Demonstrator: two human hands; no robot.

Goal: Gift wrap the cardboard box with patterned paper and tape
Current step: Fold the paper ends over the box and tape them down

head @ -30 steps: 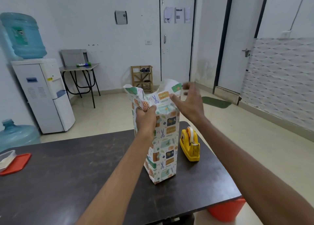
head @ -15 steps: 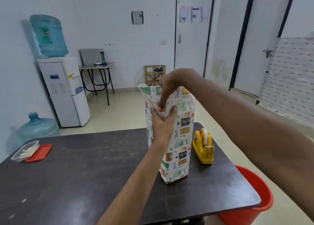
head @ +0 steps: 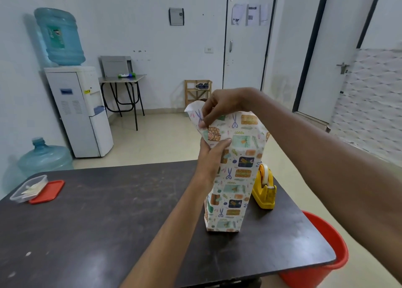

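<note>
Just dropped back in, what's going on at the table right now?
A person is gift wrapping a tall box that stands upright on the dark table. The left hand grips the box near its top, and the right hand pinches the loose paper above it, apparently to fold a flap down. The top end is not yet closed or taped. The yellow tape dispenser sits beside the box, untouched.

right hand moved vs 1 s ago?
Yes: the right hand went leftward. It was above the yellow tape dispenser; now it pinches the paper flap at the top left corner of the wrapped box.
</note>
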